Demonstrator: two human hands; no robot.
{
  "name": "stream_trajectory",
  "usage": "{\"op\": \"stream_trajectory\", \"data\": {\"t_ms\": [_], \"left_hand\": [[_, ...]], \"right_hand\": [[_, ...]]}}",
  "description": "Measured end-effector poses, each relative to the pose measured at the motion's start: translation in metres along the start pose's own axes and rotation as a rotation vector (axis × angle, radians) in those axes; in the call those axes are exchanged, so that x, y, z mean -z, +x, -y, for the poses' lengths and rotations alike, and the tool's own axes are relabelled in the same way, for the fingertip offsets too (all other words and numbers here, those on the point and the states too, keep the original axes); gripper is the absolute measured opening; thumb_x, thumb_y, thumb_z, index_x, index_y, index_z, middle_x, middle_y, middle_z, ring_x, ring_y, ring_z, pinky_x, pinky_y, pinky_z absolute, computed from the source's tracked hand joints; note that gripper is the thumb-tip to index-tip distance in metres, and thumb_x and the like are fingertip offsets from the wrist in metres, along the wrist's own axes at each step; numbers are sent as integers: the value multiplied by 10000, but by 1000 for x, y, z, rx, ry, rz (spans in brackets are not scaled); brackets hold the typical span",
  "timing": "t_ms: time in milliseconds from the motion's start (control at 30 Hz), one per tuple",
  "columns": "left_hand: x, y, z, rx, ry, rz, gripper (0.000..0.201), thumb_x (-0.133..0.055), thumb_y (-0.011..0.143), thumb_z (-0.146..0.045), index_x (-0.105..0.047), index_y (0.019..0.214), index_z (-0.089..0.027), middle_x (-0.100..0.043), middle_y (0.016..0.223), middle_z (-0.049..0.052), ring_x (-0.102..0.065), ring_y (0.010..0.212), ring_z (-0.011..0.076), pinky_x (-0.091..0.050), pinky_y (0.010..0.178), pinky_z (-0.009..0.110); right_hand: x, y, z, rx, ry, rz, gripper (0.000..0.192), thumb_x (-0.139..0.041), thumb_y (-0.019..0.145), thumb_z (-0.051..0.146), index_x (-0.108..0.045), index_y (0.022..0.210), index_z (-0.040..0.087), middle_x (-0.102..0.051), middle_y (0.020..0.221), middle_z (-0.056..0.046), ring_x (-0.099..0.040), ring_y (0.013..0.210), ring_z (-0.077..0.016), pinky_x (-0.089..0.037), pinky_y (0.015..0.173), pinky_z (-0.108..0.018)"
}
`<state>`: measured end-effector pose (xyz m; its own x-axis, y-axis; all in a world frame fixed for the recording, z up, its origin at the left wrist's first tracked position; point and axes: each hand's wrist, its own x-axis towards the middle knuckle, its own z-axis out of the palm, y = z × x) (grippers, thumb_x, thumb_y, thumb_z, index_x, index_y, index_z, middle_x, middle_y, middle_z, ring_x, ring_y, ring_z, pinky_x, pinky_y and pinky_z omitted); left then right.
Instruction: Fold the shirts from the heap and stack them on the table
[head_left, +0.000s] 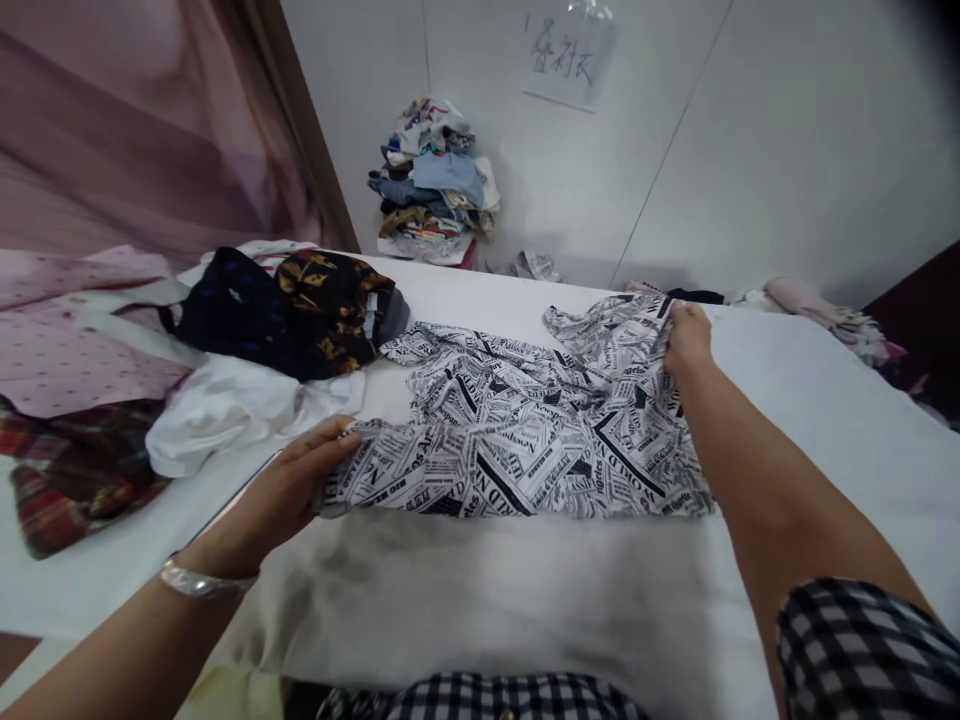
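A shirt point(525, 430) with a black-and-white newspaper print lies spread and partly folded in front of me, its far side rumpled. My left hand point(315, 460) pinches its near left corner between thumb and fingers. At the far right, my right hand point(688, 335) grips the shirt's upper right part. The fabric stretches between both hands, and the near edge runs fairly straight. Under the shirt is the white table point(795, 420), with a greyish cloth point(480, 580) along its near side.
Left of the shirt lie a dark garment with gold flowers point(330, 310), a white garment point(217, 415), a plaid garment point(82, 480) and pink dotted cloth point(90, 350). A tall pile of clothes point(435, 185) stands beyond the table by the wall. More clothes point(817, 310) lie at the far right edge.
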<state>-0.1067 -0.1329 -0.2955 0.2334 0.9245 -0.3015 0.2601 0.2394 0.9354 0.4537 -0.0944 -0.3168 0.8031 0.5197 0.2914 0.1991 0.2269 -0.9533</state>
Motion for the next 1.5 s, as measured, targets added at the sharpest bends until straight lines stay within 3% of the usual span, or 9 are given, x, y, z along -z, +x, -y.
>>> {"op": "stream_trajectory", "data": {"t_ms": [167,333,500,633,867,933,1033,1167,1500], "left_hand": [[-4,21,2,30,16,-32,334,-666,700,-511,-546,855,-239,-654,738,-2,-611,628,165,-513,569,291],[-12,62,15,-19,586,-109,334,-566,740,-548,-577,757,-214,-640,673,11,-613,660,205,-477,569,290],[-21,56,9,-333,994,-276,461,-489,827,-536,-607,1131,-209,-710,1033,131,-666,975,341,-524,850,458],[-52,34,17,-775,922,-60,443,-469,905,-474,-579,1260,-234,-611,1347,124,-540,1282,298,-413,1109,461],[-81,31,34,-731,1014,260,445,-544,891,-474,-613,1273,-255,-576,1411,111,-519,1312,307,-383,1133,528],[-81,33,27,-715,983,248,476,-512,900,-510,-618,1270,-229,-583,1402,123,-522,1310,301,-383,1134,510],[-89,33,10,-683,878,230,503,-460,913,-551,-618,1261,-223,-588,1400,108,-531,1300,276,-419,1107,457],[-125,35,-20,-587,767,245,483,-449,913,-537,-605,1259,-237,-642,1324,74,-621,1161,250,-531,935,378],[-228,102,-76,-555,991,24,570,-568,825,-487,-581,1273,-135,-562,1358,171,-507,1263,316,-441,1012,400]], "right_hand": [[10,13,-4,-49,113,-95,137,-562,840,289,-477,757,219,-514,660,69,-522,604,-98,-473,618,-246],[25,7,-28,-126,-39,-150,160,-606,809,346,-508,762,228,-511,649,73,-507,606,-113,-466,579,-244],[39,-5,-38,-231,-79,-36,216,-675,719,396,-544,758,229,-563,628,49,-544,600,-142,-480,518,-262],[40,-18,-37,-400,-161,174,195,-720,659,342,-564,689,229,-619,608,-12,-606,612,-197,-515,531,-324],[26,-38,15,-186,-164,207,249,-712,702,407,-642,826,203,-681,745,3,-628,717,-168,-524,652,-302],[28,-68,46,17,-246,397,308,-628,792,483,-687,919,209,-707,814,-3,-638,759,-174,-539,704,-332],[40,-140,79,238,-533,1002,388,-398,960,469,-730,993,270,-738,953,-15,-666,862,-193,-556,786,-400],[66,-228,75,520,-675,1324,302,-507,945,338,-692,1180,296,-664,1277,-29,-570,1219,-219,-442,1053,-437],[158,-212,22,709,-948,704,339,-474,935,192,-654,1215,255,-657,1284,-87,-538,1269,-296,-482,995,-546]]}}
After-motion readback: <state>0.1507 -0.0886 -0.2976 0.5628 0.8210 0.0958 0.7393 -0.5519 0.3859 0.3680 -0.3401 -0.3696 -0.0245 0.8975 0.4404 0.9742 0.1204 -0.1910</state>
